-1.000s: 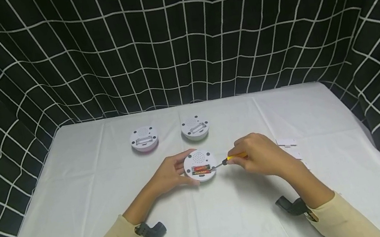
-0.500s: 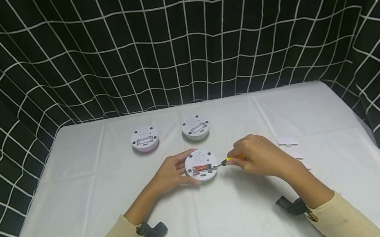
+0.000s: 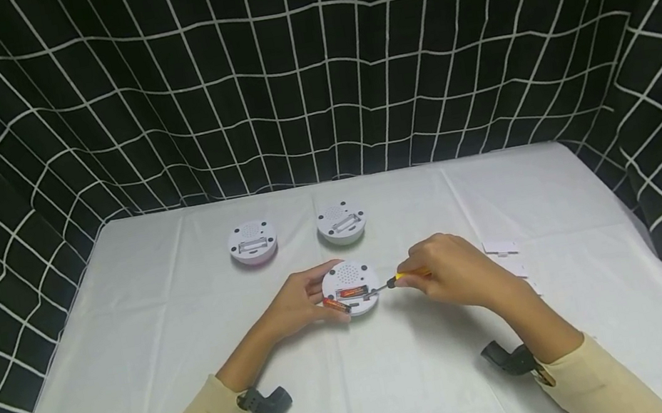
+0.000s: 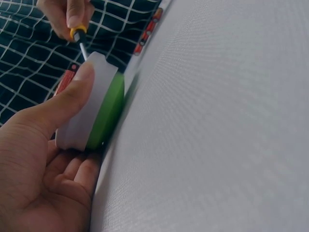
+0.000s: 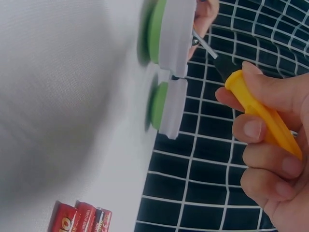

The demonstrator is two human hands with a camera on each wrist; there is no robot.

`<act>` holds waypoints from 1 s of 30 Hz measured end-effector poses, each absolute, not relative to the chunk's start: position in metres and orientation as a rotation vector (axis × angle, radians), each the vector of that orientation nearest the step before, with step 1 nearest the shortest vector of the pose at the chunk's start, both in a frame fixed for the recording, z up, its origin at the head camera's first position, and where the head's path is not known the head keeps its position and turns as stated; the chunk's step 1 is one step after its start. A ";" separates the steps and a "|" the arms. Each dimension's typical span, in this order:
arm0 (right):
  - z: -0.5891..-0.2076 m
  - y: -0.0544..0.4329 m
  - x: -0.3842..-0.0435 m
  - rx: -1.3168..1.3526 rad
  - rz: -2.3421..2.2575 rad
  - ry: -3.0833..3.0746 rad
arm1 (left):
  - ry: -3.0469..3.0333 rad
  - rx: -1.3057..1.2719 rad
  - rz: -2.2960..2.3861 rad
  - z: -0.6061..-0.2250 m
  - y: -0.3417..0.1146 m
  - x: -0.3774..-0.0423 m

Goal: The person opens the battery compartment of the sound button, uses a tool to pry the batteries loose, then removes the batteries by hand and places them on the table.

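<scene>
A round white device with a green lower half [image 4: 107, 112] lies with its battery compartment up and speaker holes [image 3: 348, 274] behind it. My left hand [image 3: 299, 303] holds its left side, thumb along the near edge, the other fingers curled beneath. One red battery [image 3: 354, 292] sits in the compartment. Another red battery [image 3: 336, 305] rests slantwise over the device's lower left edge, close to my left thumb. My right hand [image 3: 448, 271] grips a screwdriver by its yellow handle [image 5: 263, 113]. The screwdriver's metal shaft [image 3: 377, 291] reaches the right end of the compartment.
Farther back stand two similar devices, one at left [image 3: 252, 240] and one at centre [image 3: 341, 221], with vacant battery compartments. White flat pieces [image 3: 500, 248] lie beyond my right wrist. Several red batteries [image 5: 82, 218] lie on the white cloth. A black gridded backdrop [image 3: 313, 94] surrounds the table.
The lower battery has come out of its slot and shifted left onto the device's edge. The device moved very slightly right; both hands keep their hold.
</scene>
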State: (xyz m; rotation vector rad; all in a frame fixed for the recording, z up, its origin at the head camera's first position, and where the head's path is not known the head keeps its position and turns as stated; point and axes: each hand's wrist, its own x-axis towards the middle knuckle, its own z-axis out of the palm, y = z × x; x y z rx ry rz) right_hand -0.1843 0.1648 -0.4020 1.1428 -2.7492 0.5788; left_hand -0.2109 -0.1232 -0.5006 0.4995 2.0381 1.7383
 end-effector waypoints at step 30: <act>-0.380 0.165 -0.170 1.113 0.531 -2.859 | 1.996 0.513 1.776 -0.499 -0.124 -0.210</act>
